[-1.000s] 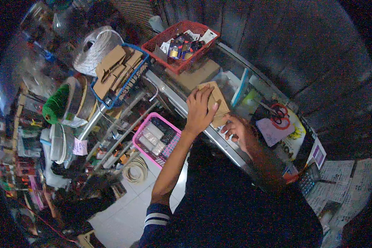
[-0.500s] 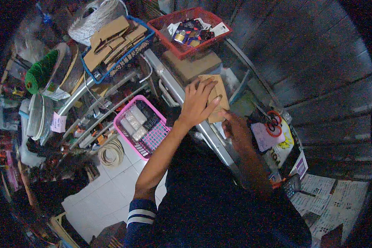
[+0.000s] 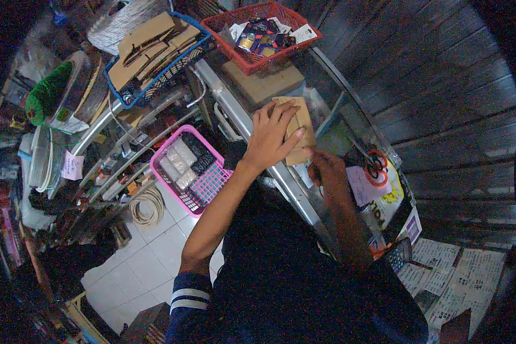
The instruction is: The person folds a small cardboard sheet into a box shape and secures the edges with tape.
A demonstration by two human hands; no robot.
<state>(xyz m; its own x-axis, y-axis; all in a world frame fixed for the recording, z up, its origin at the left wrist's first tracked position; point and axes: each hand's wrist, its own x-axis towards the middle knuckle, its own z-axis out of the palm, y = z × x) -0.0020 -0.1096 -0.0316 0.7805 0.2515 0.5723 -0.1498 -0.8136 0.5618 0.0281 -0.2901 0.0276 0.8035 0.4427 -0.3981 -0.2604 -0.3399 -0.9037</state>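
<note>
A flat tan cardboard piece (image 3: 305, 119) lies on the glass-topped counter (image 3: 339, 137). My left hand (image 3: 272, 135) rests on it from above, fingers stretched out and thumb apart. At the near end of the cardboard is my right hand (image 3: 329, 172), in shadow. Its fingers are curled together with the index fingertip at the cardboard's edge; what they hold, if anything, is too dark to make out. Just right of that hand, scissors with orange-red handles (image 3: 376, 168) lie by a pink paper (image 3: 368, 184).
Beyond the cardboard stands a brown box (image 3: 264, 80). A red basket (image 3: 241, 60) of small packaged goods and a blue basket (image 3: 133, 102) of cardboard pieces are at the far end. A pink basket (image 3: 157, 172) sits left, near coiled cable (image 3: 147, 207). A calculator (image 3: 399, 254) is at right.
The whole view has shifted a little, so everything sits slightly higher and further left. My left hand stays flat on the cardboard; my right fingers have curled slightly at its near end.
</note>
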